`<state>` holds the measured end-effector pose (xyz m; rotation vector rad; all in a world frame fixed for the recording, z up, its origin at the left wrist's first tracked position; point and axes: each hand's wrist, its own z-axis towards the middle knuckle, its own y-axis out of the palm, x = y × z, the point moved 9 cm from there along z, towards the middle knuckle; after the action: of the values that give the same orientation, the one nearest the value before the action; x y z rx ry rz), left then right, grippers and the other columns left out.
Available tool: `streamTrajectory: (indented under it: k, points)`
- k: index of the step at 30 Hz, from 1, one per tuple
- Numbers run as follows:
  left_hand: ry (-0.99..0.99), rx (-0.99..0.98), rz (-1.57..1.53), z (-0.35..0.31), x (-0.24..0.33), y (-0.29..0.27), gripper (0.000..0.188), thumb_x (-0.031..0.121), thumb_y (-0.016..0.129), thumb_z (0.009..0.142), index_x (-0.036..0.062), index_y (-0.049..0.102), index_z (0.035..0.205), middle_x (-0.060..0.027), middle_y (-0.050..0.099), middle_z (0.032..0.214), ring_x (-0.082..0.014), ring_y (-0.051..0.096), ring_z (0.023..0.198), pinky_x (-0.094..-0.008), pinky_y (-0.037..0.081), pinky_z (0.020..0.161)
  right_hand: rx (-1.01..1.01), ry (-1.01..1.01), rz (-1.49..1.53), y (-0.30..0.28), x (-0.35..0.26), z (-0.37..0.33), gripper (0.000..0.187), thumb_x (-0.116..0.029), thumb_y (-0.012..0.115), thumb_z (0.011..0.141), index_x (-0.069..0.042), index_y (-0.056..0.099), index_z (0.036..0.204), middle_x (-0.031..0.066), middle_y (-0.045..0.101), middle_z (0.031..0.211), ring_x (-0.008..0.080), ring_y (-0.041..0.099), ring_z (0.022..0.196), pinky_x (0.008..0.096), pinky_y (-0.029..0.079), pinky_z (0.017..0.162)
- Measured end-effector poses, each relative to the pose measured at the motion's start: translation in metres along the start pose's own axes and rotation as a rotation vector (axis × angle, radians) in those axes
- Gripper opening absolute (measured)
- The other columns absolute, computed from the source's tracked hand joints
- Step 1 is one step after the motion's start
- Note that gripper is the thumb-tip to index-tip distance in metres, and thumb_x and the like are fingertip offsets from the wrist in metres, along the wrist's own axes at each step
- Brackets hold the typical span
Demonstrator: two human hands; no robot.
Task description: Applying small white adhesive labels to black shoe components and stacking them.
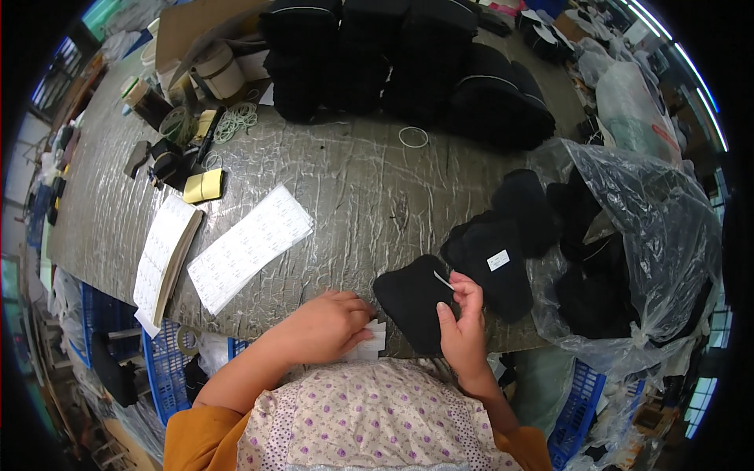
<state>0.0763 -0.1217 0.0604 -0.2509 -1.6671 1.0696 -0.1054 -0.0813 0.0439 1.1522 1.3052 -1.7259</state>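
Note:
My left hand (326, 323) is curled at the table's near edge, its fingers closed on small white paper labels (378, 337) that stick out beside the fingertips. To the right, my right hand (465, 323) holds a thin white label (442, 279), seen nearly edge-on, at its fingertips. Under that hand lies a black fabric piece (412, 298), flat on the table. Just right of it, more black pieces (503, 290) overlap in a loose pile, and a white label (498, 260) rests on the top one.
Printed label sheets (251, 247) and a thicker sheet stack (162, 259) lie left. Tied black fabric bundles (338, 63) stand at the back, near a rubber band (413, 137). A clear plastic bag (652, 228) with black pieces sits right. Blue crates (165, 369) stand below the table.

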Motion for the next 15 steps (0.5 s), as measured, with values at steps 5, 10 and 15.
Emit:
streamTrajectory:
  k: [5,10,15]
  points:
    - [0.042,0.037,0.075,0.002,0.003,0.003,0.021,0.02,0.061,0.087,0.0005,0.065,0.09,-0.0088,0.065,0.105,-0.0271,0.057,0.104,-0.0387,0.044,0.088,-0.051,0.018,0.002,0.012,0.003,0.003,0.034,0.0,0.058,0.087,0.0,0.044,0.118,0.0233,0.048,0.129,0.0309,0.05,0.116,0.0385,0.041,0.098]
    - [-0.029,-0.161,0.092,0.001,0.01,0.011,0.023,0.022,0.062,0.085,0.0005,0.066,0.091,-0.0134,0.063,0.116,-0.0286,0.056,0.108,-0.0389,0.043,0.09,0.008,-0.024,-0.079,0.0,-0.002,0.01,0.027,0.001,0.058,0.087,-0.001,0.048,0.112,0.0169,0.051,0.123,0.0245,0.054,0.104,0.0343,0.046,0.087]
    - [0.129,0.028,0.12,0.005,0.028,0.01,0.023,0.022,0.063,0.085,-0.001,0.064,0.082,-0.0163,0.061,0.124,-0.0303,0.053,0.12,-0.0417,0.041,0.098,-0.042,0.203,0.125,0.017,0.022,0.015,0.003,0.0,0.06,0.091,0.001,0.059,0.094,-0.0018,0.059,0.079,0.0013,0.051,0.068,0.0172,0.042,0.062]
